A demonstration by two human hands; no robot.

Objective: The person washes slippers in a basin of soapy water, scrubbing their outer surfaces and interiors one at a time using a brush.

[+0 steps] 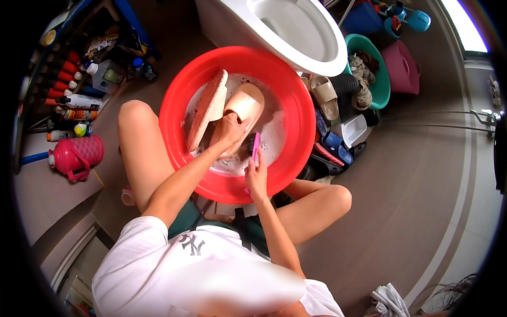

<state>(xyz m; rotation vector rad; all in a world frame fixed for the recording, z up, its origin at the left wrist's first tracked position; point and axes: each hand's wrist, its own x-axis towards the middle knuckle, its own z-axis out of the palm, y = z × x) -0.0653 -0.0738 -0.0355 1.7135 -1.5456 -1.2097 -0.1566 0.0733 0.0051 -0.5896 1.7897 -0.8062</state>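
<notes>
A large red basin holds soapy water. Inside it, a beige slipper lies with its strap facing up, and my left hand grips it at the strap opening. A second beige slipper leans on its side at the basin's left, touching the first. My right hand is closed around the pink handle of a brush, whose dark bristles are beside the held slipper, low in the basin.
Beyond the basin stands a white toilet. At the right are a teal basin with cloths, a pink bucket and several shoes. A pink thermos and a rack of bottles stand at the left.
</notes>
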